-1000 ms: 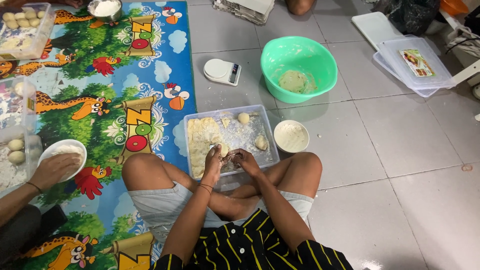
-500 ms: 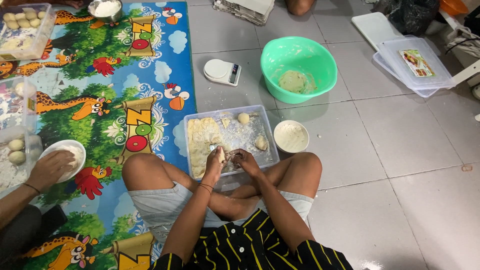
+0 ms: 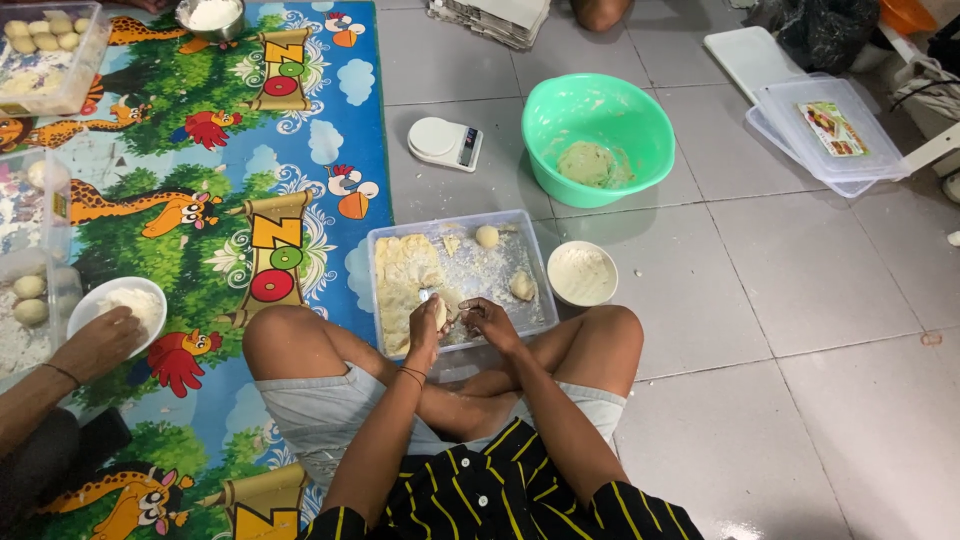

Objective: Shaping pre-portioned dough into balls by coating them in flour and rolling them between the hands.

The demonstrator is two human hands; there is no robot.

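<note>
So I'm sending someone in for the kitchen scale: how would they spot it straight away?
Start at the big round green plastic bowl on the grey tiled floor. Just left of it, near the colourful play mat's edge, lies the small white kitchen scale, the only flat gadget, with a round platform and a small display.

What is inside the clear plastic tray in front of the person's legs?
The clear plastic tray holds a flat dough sheet, two dough balls and flour. The left hand and right hand cover its near part.

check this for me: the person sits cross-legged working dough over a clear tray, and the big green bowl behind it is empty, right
Not quite: the head view shows the green bowl holds a lump of dough. The rest stands: both hands, left hand and right hand, work a piece of dough over the clear tray.
</note>
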